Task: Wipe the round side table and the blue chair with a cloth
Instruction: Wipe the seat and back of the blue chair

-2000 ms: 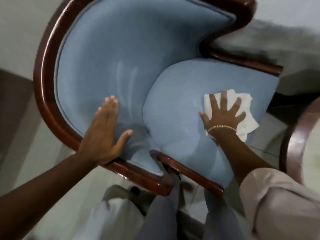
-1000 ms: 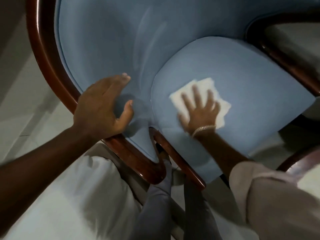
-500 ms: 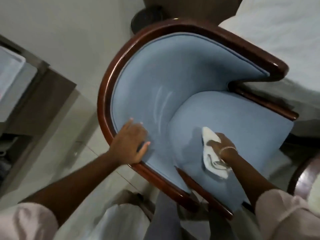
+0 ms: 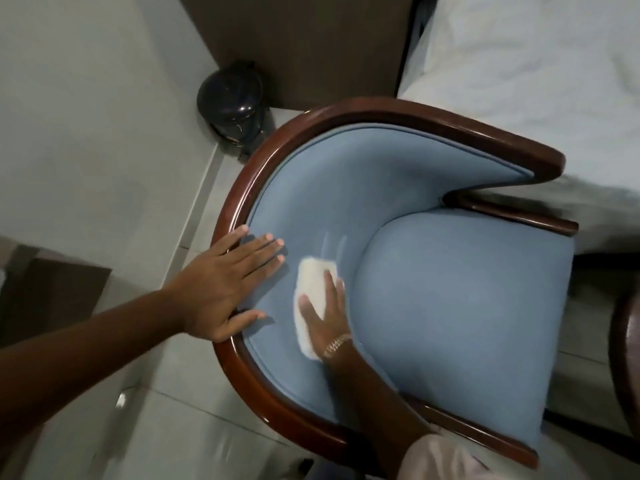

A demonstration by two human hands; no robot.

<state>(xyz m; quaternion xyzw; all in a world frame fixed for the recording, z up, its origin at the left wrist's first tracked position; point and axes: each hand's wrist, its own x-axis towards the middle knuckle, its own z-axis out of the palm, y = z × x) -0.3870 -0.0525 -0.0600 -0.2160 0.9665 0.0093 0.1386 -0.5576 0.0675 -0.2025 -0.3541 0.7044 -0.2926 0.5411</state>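
The blue chair (image 4: 450,306) with a dark wooden frame fills the middle of the view. My right hand (image 4: 329,317) presses a white cloth (image 4: 311,289) flat against the inside of the padded backrest, just left of the seat cushion. My left hand (image 4: 228,289) lies flat with fingers spread on the backrest and wooden rim, a little left of the cloth. The dark rim of the round side table (image 4: 623,358) shows at the right edge; its top is out of view.
A black waste bin (image 4: 232,102) stands on the tiled floor behind the chair. A bed with white sheets (image 4: 536,81) lies close to the chair's far right side. A dark wooden unit (image 4: 52,296) sits at the left.
My right hand has carried the cloth off the seat cushion onto the inner backrest and flattened on it. My left hand has opened flat on the backrest. The camera has pulled back.
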